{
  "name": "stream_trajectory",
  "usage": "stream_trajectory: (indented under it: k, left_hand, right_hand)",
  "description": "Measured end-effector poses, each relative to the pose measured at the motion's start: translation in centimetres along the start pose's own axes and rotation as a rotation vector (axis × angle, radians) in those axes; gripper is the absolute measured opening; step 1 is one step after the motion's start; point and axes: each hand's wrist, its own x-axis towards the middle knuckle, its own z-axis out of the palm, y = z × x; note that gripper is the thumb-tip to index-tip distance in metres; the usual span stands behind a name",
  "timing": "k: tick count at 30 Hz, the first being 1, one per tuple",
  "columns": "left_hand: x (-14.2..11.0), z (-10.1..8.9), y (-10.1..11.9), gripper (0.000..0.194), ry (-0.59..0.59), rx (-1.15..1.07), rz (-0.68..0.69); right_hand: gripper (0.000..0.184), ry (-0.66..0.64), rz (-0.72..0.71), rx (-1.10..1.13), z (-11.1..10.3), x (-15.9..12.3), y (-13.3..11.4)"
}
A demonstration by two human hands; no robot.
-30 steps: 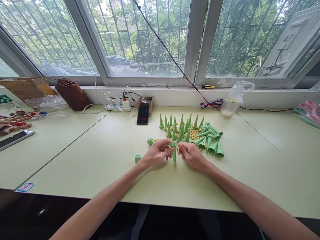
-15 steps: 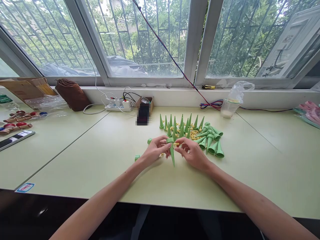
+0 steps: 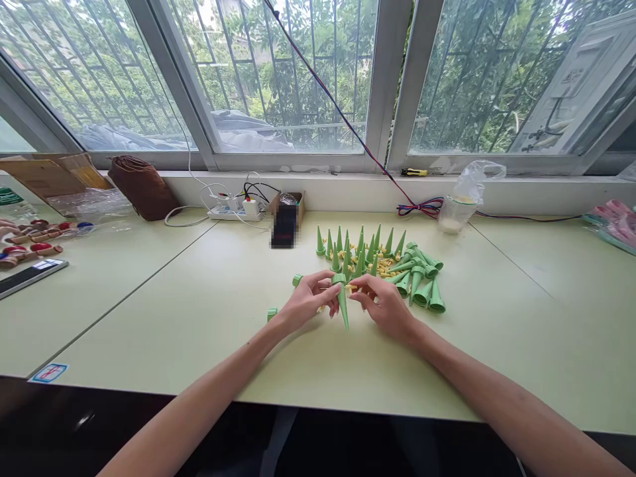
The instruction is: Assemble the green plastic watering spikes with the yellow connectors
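Observation:
My left hand (image 3: pixel 311 301) is closed around a green plastic plant-watering spike (image 3: pixel 343 306), its ridged cap end up and its point slanting down toward me. Between the thumb and fingertips of my right hand (image 3: pixel 385 301) is a small yellow plastic piece (image 3: pixel 350 287), held against the side of the spike just below the cap. Whether it sits in a hole there I cannot tell. Beyond my hands, several green spikes (image 3: pixel 361 245) stand point up among loose yellow pieces (image 3: pixel 385 265). More green spikes (image 3: pixel 422 295) lie heaped to the right.
Two green caps (image 3: pixel 272 313) lie left of my left hand. Farther back are a blurred dark object (image 3: pixel 284 225), a power strip (image 3: pixel 236 213) and a plastic cup in a bag (image 3: pixel 451 213). At far left, another person's hand (image 3: pixel 6 228) shows near wooden toys (image 3: pixel 42 233).
The spike's tip has swung slightly right, and the yellow piece stays at its side. Another person's hand has come into view at the far left edge.

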Motion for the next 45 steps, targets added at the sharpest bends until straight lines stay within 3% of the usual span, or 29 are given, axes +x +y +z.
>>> stream_trajectory:
  k: [8,18,30,34,37,45]
  left_hand:
    - [0.1,0.0,-0.2,0.028,-0.052,0.069,0.070]
    - [-0.1,0.8,-1.3,0.024,-0.023,0.103,0.141]
    - [-0.2,1.0,-0.7,0.025,-0.040,0.115,0.141]
    - [0.0,0.8,0.0,0.023,-0.060,0.101,0.136]
    - [0.0,0.6,0.4,0.024,-0.032,0.084,0.101]
    - [-0.2,0.1,0.6,0.027,-0.017,0.052,0.019]
  right_hand:
    - [0.015,-0.018,0.014,0.002,0.1,-0.2,-0.1]
    - [0.033,0.000,0.076,0.041,0.2,-0.2,-0.2]
    - [0.040,-0.010,0.145,0.069,0.5,0.0,-0.5]
    - [0.033,-0.017,0.091,0.012,0.2,0.1,-0.9]
    - [0.014,-0.022,0.034,-0.037,0.1,0.1,-0.7]
    - [0.015,-0.045,-0.132,-0.234,-0.1,0.2,0.1]
